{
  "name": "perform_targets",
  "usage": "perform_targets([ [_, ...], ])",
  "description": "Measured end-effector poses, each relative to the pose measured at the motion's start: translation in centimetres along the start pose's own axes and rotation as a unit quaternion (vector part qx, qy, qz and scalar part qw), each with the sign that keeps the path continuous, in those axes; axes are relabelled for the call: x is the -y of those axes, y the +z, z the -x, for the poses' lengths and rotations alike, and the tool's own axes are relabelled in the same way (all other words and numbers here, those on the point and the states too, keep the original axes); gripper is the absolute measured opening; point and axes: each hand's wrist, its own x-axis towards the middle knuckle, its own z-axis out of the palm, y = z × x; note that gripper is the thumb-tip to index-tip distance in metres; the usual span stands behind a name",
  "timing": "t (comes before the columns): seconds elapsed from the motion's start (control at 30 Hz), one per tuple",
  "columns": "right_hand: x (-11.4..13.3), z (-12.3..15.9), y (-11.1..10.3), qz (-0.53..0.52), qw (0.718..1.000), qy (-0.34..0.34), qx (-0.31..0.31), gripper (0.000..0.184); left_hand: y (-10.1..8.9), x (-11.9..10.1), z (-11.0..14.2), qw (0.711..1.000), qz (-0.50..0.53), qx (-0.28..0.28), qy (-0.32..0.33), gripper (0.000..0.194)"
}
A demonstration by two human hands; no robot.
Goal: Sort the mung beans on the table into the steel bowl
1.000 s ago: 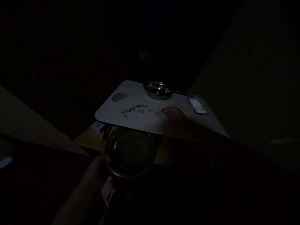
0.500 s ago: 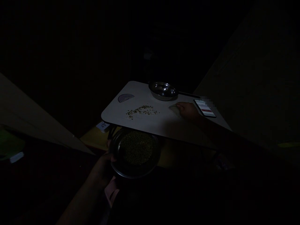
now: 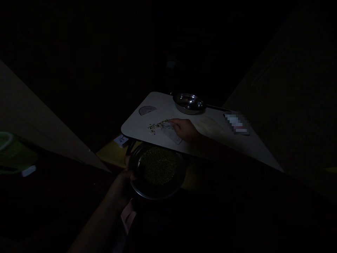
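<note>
Right hand [image 3: 185,130]: grip pinching clear, semicircular plastic protractor [image 3: 172,134] by scattered green beans [image 3: 154,127]. Left hand [image 3: 123,182]: grip closed on bean-filled, round metal bowl [image 3: 157,192].

Desk [image 3: 158,137]: 1. Metal bowls: 2, upper bowl [image 3: 188,110] on desk, lower bowl [image 3: 152,196] below its near edge. Half-discs: 2, left half-disc [image 3: 147,110] and right half-disc [image 3: 172,135], at desk. Phone [image 3: 237,124]: 1, desk's right part. Grains [image 3: 155,125]: many, uncountable.
</note>
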Motion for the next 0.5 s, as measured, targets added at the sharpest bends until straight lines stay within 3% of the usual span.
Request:
perform_targets([
  [0.13, 2.0, -0.6, 2.5, -0.043, 0.998, -0.042, 0.028, 0.033, 0.5, -0.1, 0.2, 0.998, -0.048, 0.002, 0.026, 0.030],
  [0.27, 2.8, -1.4, 3.9, -0.048, 0.998, -0.031, 0.039, 0.032, 1.3, -0.1, 0.6, 0.999, -0.030, -0.020, 0.032, 0.031],
  [0.5, 0.2, -1.8, 3.0, -0.007, 1.000, 0.007, 0.008, 0.033, 1.6, -0.1, 0.8, 0.998, -0.033, -0.046, 0.029, 0.033],
])
